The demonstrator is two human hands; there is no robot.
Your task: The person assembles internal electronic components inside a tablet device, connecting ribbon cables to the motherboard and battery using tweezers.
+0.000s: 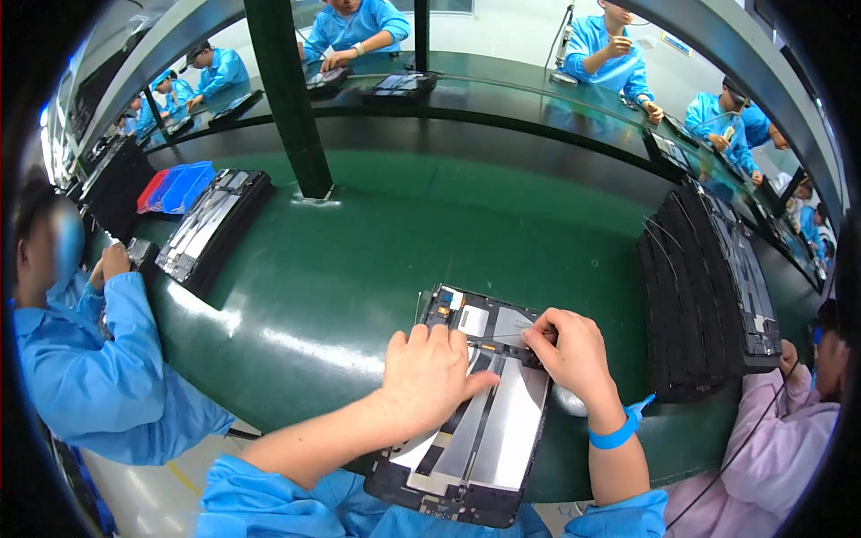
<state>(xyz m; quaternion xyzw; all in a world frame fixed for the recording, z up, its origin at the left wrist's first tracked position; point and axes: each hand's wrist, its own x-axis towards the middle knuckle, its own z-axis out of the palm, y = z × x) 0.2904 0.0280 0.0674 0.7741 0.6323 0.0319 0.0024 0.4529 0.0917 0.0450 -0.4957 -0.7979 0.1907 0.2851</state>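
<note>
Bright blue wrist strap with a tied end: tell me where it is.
In the head view, the bright blue wrist strap is right of centre, around the person's right wrist, between the bare right hand and the light-blue sleeve.

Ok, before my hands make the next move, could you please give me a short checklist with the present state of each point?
1. Flat device has its inner parts exposed: ok.
2. Left hand rests on the device: ok.
3. Right hand grips a part at the upper right: cannot tell, the fingertips hide it.
4. Blue wrist strap is on the right wrist: ok.
5. Whole device lies on the green table: not ok, its near end seems past the edge.
</note>
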